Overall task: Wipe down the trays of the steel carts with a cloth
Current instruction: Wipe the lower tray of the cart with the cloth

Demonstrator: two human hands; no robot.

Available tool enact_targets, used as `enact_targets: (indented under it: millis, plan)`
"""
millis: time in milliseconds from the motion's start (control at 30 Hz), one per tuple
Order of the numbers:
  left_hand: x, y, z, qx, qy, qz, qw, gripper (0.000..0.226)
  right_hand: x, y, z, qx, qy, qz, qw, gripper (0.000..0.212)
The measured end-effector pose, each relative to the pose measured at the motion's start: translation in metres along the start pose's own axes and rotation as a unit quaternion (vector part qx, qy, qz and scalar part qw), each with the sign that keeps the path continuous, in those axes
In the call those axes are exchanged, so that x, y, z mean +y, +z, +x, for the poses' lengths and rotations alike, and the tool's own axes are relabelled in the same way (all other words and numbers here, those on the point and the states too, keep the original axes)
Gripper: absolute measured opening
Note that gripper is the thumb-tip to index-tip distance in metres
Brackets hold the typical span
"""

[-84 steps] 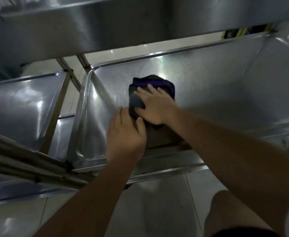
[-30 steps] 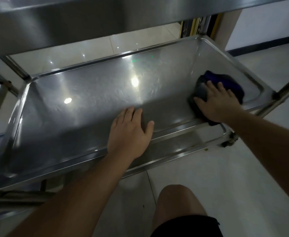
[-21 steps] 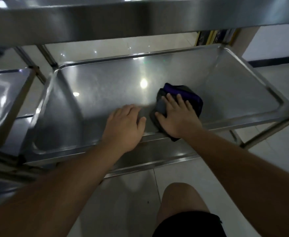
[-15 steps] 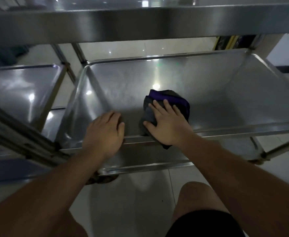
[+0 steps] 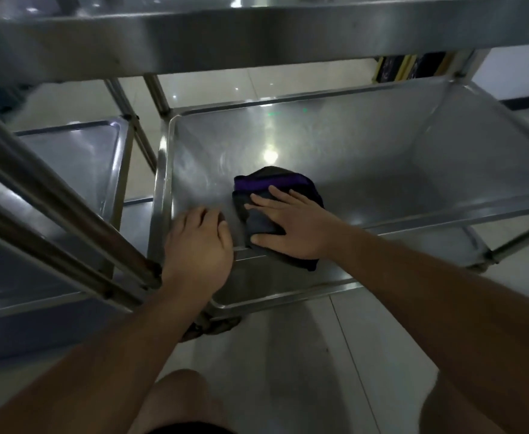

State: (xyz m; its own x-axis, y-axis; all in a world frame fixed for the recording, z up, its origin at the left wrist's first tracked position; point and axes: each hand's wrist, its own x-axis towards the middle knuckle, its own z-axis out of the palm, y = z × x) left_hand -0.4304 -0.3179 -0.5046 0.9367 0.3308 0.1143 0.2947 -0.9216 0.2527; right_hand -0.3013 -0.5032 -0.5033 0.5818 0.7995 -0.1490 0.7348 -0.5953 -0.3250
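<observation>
Bare forearms, no sleeves in view; bare knees; dark shorts (image 5: 191, 429) at the bottom edge

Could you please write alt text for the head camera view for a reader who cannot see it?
A person's right hand presses a dark cloth flat on a steel cart tray, while the left hand rests on the tray's near rim.

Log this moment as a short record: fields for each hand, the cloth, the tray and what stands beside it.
right hand: flat on the cloth, fingers straight, pressing it down
left hand: rests on the tray's near rim, fingers loosely curled, holding nothing
cloth: dark with a purple band, bunched, near the tray's front left part
tray: steel, shiny, under an upper shelf
second cart: to the left, its tray bare steel
</observation>
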Motion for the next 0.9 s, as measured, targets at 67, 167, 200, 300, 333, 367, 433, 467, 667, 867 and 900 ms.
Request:
enact_targets:
  millis: [67, 167, 200, 300, 333, 367, 433, 467, 667, 867, 900]
  plan:
    - [0.001, 0.002, -0.002, 0.013, 0.008, 0.009, 1.000, 0.041, 0.000, -0.003, -0.001, -0.018, -0.014, 0.009, 1.000, 0.097]
    - [0.004, 0.000, -0.005, 0.025, 0.015, 0.018, 0.999, 0.048, 0.005, -0.006, -0.005, -0.021, -0.039, 0.006, 0.999, 0.103]
    - [0.005, 0.000, -0.006, 0.023, 0.014, 0.021, 0.999, 0.049, 0.005, -0.006, -0.006, -0.022, -0.047, 0.008, 0.999, 0.104]
    - [0.005, 0.001, -0.006, 0.033, 0.019, 0.020, 0.999, 0.053, 0.002, 0.000, -0.011, -0.021, -0.079, 0.008, 0.997, 0.101]
    - [0.004, 0.003, -0.007, 0.039, 0.019, 0.010, 0.999, 0.054, 0.001, 0.003, -0.014, -0.015, -0.092, 0.003, 0.996, 0.097]
    - [0.004, 0.004, -0.007, 0.042, 0.018, 0.000, 0.999, 0.057, -0.001, 0.006, -0.018, -0.005, -0.107, -0.004, 0.994, 0.093]
    - [0.002, 0.006, -0.009, 0.032, 0.020, -0.016, 0.999, 0.064, -0.005, 0.013, -0.028, 0.021, -0.141, -0.011, 0.990, 0.082]
    - [0.000, 0.006, -0.010, 0.031, 0.021, -0.026, 0.999, 0.067, -0.007, 0.015, -0.032, 0.039, -0.160, -0.010, 0.986, 0.075]
    - [-0.004, 0.002, -0.019, 0.039, 0.074, -0.040, 0.996, 0.050, -0.007, 0.025, -0.049, 0.146, -0.211, -0.049, 0.965, 0.069]
    - [-0.013, 0.010, -0.061, 0.093, 0.123, 0.011, 0.988, 0.052, -0.017, 0.041, -0.072, 0.208, -0.247, -0.085, 0.943, 0.059]
    - [-0.017, 0.011, -0.070, 0.088, 0.129, 0.028, 0.987, 0.054, -0.019, 0.040, -0.076, 0.213, -0.245, -0.093, 0.941, 0.058]
